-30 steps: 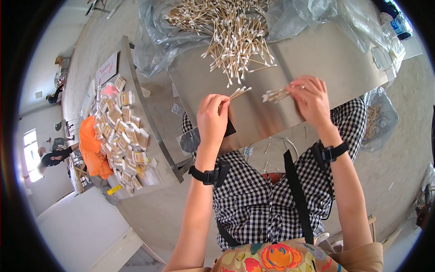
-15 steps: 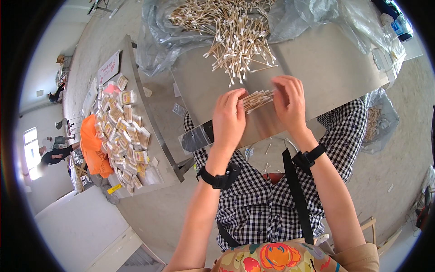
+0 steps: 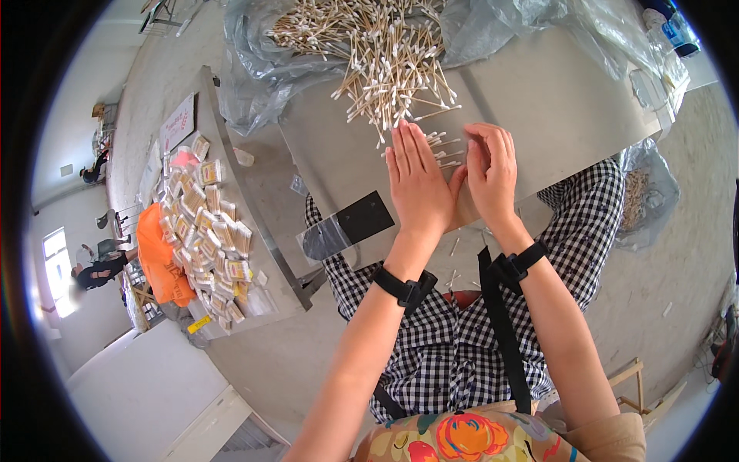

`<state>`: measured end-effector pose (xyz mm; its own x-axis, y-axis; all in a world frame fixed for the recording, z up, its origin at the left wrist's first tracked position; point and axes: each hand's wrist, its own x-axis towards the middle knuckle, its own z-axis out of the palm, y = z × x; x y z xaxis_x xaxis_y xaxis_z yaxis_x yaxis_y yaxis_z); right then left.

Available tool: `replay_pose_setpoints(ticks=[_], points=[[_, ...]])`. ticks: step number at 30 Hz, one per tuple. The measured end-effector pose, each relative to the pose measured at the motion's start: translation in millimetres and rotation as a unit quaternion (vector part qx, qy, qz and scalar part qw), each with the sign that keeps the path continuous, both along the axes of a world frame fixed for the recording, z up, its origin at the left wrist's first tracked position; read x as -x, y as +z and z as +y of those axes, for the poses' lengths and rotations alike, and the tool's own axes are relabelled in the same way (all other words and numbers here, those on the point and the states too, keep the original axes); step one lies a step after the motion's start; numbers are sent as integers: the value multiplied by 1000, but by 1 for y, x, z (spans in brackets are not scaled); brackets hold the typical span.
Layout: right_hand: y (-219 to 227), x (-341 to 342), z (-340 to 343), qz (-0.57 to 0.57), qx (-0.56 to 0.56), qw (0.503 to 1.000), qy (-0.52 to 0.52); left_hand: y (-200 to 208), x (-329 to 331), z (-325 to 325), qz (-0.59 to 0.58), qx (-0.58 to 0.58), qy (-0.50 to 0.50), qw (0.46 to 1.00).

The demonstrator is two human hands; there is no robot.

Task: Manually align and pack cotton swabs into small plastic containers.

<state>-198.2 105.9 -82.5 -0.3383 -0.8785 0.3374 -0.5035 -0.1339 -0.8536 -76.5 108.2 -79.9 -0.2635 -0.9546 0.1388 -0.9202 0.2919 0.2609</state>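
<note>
"Because I cannot see it, could you tell me where the hands are over that smooth, grey, rectangular metal table (image 3: 546,100)?"

"Both are over its near half. The person's left hand (image 3: 418,181) lies flat, fingers straight and together, gripping nothing that I can make out. It covers part of a small bunch of thin, wooden, white-tipped cotton swabs (image 3: 443,155) on the table; their ends poke out toward the right hand (image 3: 493,165)."

"And that right hand?"

"Its fingers are curled beside those ends. Whether it pinches any, I cannot tell."

"What else is about?"

"Toward the table's far edge, a big, tangled heap of similar swabs (image 3: 392,69) spills from a crumpled, see-through plastic bag (image 3: 258,85)."

"What could go wrong?"

"The left fingertips are right by the heap's loose front, so a forward push might, I'd say, mix the bunch into it. Uneven pressing could roll the round sticks askew, and a careless sweep toward the body might send some over the table's near edge."
</note>
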Motion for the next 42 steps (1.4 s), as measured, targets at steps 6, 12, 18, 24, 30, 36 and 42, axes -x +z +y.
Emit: replay_pose_setpoints(ticks=[6,12,18,24,30,36,42], points=[[-1,0,1,2,4,1000,-11,3,4,42,2,-35,-11,999],[0,-2,1,10,-2,1000,0,0,0,14,-23,-18,3,1000],[-4,-1,-1,32,22,999,-4,0,-4,13,-16,-19,-5,1000],[-5,0,-1,27,13,999,-10,13,-18,34,46,-76,-25,996],[-5,-1,-2,26,22,999,-11,17,-11,43,32,-34,-8,999],[-2,-1,0,20,7,1000,-8,7,-15,12,-11,-24,-17,1000],[-3,-1,1,19,0,1000,-6,2,-13,10,-27,-21,-7,999]])
